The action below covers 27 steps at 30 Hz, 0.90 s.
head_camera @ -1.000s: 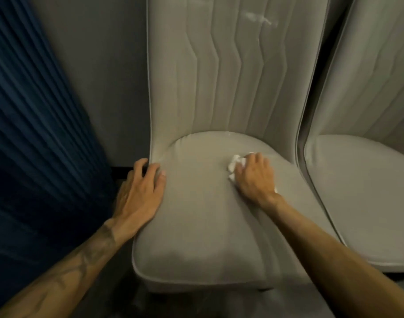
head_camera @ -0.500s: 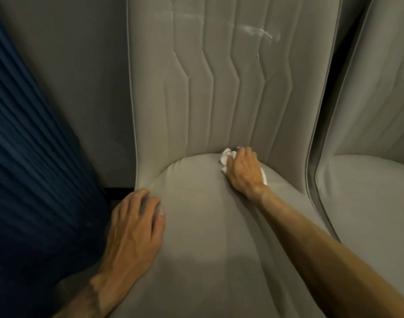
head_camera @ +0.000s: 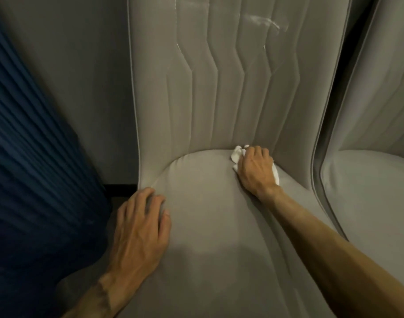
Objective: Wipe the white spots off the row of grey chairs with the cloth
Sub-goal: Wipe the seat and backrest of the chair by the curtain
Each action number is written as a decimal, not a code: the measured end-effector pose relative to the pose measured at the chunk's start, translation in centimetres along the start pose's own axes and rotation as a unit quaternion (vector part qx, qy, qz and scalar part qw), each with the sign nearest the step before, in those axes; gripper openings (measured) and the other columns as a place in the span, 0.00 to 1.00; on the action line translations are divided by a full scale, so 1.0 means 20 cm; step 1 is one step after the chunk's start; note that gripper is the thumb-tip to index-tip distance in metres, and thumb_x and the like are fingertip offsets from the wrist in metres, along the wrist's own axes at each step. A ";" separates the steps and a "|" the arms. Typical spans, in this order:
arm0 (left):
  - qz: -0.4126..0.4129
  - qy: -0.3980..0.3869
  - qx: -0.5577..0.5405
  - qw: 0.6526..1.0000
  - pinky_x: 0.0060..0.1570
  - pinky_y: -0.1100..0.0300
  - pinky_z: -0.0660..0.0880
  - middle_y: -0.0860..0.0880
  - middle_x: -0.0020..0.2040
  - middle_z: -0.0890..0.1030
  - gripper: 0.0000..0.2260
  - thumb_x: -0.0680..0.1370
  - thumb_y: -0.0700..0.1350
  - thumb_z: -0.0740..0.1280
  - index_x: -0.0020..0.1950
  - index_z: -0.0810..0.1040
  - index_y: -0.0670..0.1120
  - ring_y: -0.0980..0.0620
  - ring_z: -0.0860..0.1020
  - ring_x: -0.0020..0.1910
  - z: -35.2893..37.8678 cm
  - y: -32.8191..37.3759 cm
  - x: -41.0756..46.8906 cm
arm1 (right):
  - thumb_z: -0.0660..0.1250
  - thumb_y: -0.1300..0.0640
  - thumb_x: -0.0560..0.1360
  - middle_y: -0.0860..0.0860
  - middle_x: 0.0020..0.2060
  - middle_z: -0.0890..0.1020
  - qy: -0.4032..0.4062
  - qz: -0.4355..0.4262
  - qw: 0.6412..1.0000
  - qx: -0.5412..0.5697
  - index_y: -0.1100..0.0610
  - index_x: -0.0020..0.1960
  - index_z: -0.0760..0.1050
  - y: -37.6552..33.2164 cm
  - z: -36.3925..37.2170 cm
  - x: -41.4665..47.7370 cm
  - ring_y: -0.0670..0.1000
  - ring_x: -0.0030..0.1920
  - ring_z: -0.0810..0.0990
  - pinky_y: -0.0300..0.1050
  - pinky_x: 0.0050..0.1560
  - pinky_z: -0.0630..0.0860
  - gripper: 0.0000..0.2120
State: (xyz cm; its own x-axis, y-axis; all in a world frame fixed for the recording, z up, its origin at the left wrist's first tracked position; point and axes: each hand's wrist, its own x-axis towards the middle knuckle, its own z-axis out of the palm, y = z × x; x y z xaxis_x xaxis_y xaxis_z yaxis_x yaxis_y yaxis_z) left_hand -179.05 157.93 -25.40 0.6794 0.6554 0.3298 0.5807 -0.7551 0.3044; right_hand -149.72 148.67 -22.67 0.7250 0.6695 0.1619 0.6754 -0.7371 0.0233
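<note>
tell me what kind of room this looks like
Probably a dining or function room: matching grey upholstered chairs stand side by side against a plain wall, with a pleated dark blue curtain alongside.

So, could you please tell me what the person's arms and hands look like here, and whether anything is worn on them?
Both forearms are bare, with no sleeves visible. The left hand and right hand wear no gloves; no rings or watch can be seen. A dark marking, possibly a tattoo, shows on the left forearm near the wrist at the bottom edge, too dim to make out.
</note>
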 end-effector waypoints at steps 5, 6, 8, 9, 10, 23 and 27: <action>-0.010 -0.016 0.006 1.000 0.64 0.43 0.70 0.44 0.67 0.75 0.19 0.84 0.54 0.53 0.63 0.78 0.46 0.42 0.75 0.65 -0.01 0.01 -0.01 | 0.56 0.45 0.81 0.60 0.65 0.71 -0.022 -0.109 0.994 -0.004 0.62 0.68 0.66 -0.27 0.03 0.07 0.60 0.63 0.70 0.54 0.63 0.66 0.24; -0.010 -0.020 0.003 1.000 0.64 0.44 0.69 0.45 0.67 0.75 0.20 0.84 0.55 0.53 0.64 0.78 0.47 0.43 0.75 0.65 0.00 0.02 0.00 | 0.54 0.46 0.82 0.59 0.66 0.70 -0.031 -0.141 0.990 0.000 0.62 0.70 0.64 -0.26 0.03 0.08 0.60 0.63 0.69 0.54 0.64 0.66 0.24; -0.014 -0.019 0.002 1.000 0.65 0.46 0.68 0.46 0.67 0.74 0.19 0.84 0.55 0.53 0.64 0.78 0.47 0.44 0.74 0.65 -0.02 0.00 -0.01 | 0.52 0.44 0.82 0.58 0.68 0.69 -0.050 -0.158 0.986 -0.023 0.63 0.74 0.60 -0.17 0.02 0.07 0.60 0.65 0.69 0.55 0.65 0.66 0.29; -0.013 -0.017 0.007 1.000 0.64 0.46 0.68 0.46 0.67 0.75 0.19 0.84 0.54 0.53 0.64 0.78 0.47 0.44 0.74 0.65 -0.03 0.01 -0.01 | 0.53 0.43 0.82 0.58 0.67 0.69 -0.052 -0.146 0.987 -0.046 0.62 0.75 0.59 -0.09 0.02 0.07 0.60 0.65 0.69 0.55 0.65 0.66 0.30; -0.012 -0.018 0.009 1.000 0.64 0.45 0.69 0.46 0.66 0.75 0.19 0.84 0.54 0.54 0.64 0.79 0.47 0.43 0.75 0.64 -0.03 0.01 0.00 | 0.53 0.43 0.82 0.58 0.66 0.70 -0.043 -0.118 0.990 -0.063 0.62 0.74 0.60 -0.02 0.03 0.07 0.60 0.64 0.69 0.54 0.64 0.67 0.29; -0.060 -0.018 -0.018 0.998 0.66 0.42 0.72 0.44 0.68 0.75 0.21 0.83 0.54 0.53 0.65 0.79 0.45 0.42 0.75 0.65 -0.07 0.00 -0.04 | 0.55 0.45 0.81 0.57 0.64 0.72 -0.036 -0.143 0.989 0.009 0.62 0.72 0.63 -0.32 -0.03 0.02 0.60 0.63 0.70 0.52 0.63 0.65 0.26; -0.069 -0.020 -0.015 0.997 0.63 0.41 0.75 0.43 0.67 0.76 0.20 0.83 0.53 0.54 0.64 0.79 0.44 0.40 0.76 0.64 -0.06 0.00 -0.04 | 0.53 0.46 0.82 0.59 0.65 0.71 -0.040 -0.169 0.985 0.015 0.64 0.73 0.62 -0.46 -0.04 0.00 0.60 0.63 0.69 0.53 0.63 0.63 0.27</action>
State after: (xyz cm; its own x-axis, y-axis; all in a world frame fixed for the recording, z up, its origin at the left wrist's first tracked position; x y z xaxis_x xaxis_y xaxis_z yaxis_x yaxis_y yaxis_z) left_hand -180.18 157.50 -24.65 0.6125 0.7509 0.2471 0.6560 -0.6572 0.3710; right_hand -156.06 155.29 -22.10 0.4648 0.8826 0.0709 0.8832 -0.4678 0.0328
